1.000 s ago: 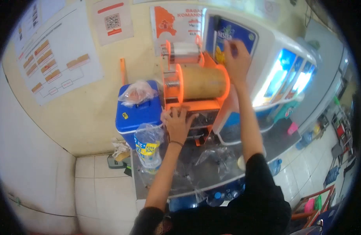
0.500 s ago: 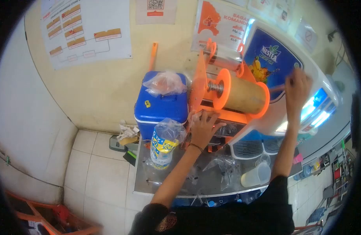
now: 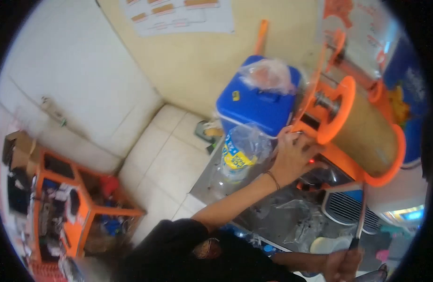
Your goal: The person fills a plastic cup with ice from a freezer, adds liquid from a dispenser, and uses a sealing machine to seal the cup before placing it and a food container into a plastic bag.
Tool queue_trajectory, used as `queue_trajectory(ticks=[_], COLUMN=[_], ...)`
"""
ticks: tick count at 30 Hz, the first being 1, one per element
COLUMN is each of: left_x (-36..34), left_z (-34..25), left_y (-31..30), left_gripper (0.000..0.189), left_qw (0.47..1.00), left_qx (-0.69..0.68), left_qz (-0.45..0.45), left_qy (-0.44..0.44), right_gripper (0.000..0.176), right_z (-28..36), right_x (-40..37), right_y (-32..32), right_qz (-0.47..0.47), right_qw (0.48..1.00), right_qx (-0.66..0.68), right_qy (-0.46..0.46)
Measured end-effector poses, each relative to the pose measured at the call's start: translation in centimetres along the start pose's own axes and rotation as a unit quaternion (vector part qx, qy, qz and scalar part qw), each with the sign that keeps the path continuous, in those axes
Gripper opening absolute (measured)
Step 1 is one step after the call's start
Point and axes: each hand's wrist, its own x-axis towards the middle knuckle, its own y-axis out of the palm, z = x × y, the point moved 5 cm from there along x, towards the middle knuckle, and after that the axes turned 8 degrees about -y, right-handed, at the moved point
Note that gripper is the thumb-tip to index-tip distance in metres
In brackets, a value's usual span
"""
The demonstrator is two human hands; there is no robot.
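An orange cup sealing machine (image 3: 341,162) with a large film roll (image 3: 364,134) stands on the counter, on the right. My left hand (image 3: 291,157) rests against its lower front, fingers apart, beside a small red light. Down at the lower right, my right hand (image 3: 343,264) is closed around the dark grip of a metal lever (image 3: 362,211), which points downward from the machine. Whatever sits inside the machine is hidden from me. A pale plastic cup (image 3: 322,244) is near my right forearm.
Left of the machine is a blue cooler box (image 3: 256,101) with a plastic bag (image 3: 268,75) on its lid. A wrapped stack of cups (image 3: 235,157) stands before it. Crumpled clear plastic (image 3: 305,225) lies on the counter. An orange rack (image 3: 80,211) is at the lower left.
My right hand has swung the lever from raised to low beside the counter's front. My left hand stays at the machine. The view has turned left and tilted.
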Motion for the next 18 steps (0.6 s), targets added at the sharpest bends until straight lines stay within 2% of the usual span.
queue_trajectory(ticks=[1, 6, 11, 12, 13, 14, 15, 16, 17, 18], left_x=[-0.1, -0.8, -0.1, -0.1, -0.2, -0.3, -0.3, -0.3, -0.5, -0.6], left_z=[-0.1, 0.1, -0.5, -0.5, -0.5, -0.5, -0.6, -0.6, -0.5, -0.6], left_y=[-0.1, 0.9, -0.2, -0.3, -0.2, -0.4, -0.5, -0.5, -0.4, -0.8], left_gripper=[0.048, 0.051, 0.051, 0.051, 0.049, 0.049, 0.048, 0.048, 0.047, 0.047], left_qw=[1.000, 0.998, 1.000, 1.000, 1.000, 1.000, 1.000, 1.000, 0.999, 0.999], left_qx=[0.001, -0.014, -0.004, -0.011, -0.017, -0.012, -0.014, -0.017, -0.022, -0.020], left_qz=[0.006, 0.057, 0.018, 0.012, -0.002, -0.021, -0.016, -0.012, -0.023, -0.040], left_qy=[0.002, -0.017, 0.001, 0.003, 0.000, -0.004, -0.007, -0.010, -0.017, -0.019], right_gripper=[0.041, 0.039, 0.041, 0.040, 0.040, 0.040, 0.039, 0.039, 0.038, 0.038], right_z=[0.4, -1.2, -1.1, -1.2, -1.5, -1.2, -0.8, -0.9, -1.6, -2.6], right_x=[1.1, 1.4, 1.5, 0.7, 0.1, 0.8, 1.8, 2.3, 2.3, 2.0], right_y=[2.9, 3.5, 4.2, 3.3, 2.4, 1.8, 1.9, 2.8, 2.9, 1.1], right_qz=[0.041, 0.064, 0.100, -0.045, -0.189, -0.183, -0.010, 0.163, 0.085, 0.092], right_qw=[0.998, 0.996, 0.991, 0.994, 0.976, 0.975, 0.996, 0.984, 0.986, 0.983], right_qx=[-0.023, 0.009, 0.029, 0.050, 0.072, 0.090, 0.052, 0.010, 0.138, 0.151], right_qy=[-0.036, -0.056, -0.081, -0.085, -0.083, -0.087, -0.074, -0.066, -0.032, -0.042])
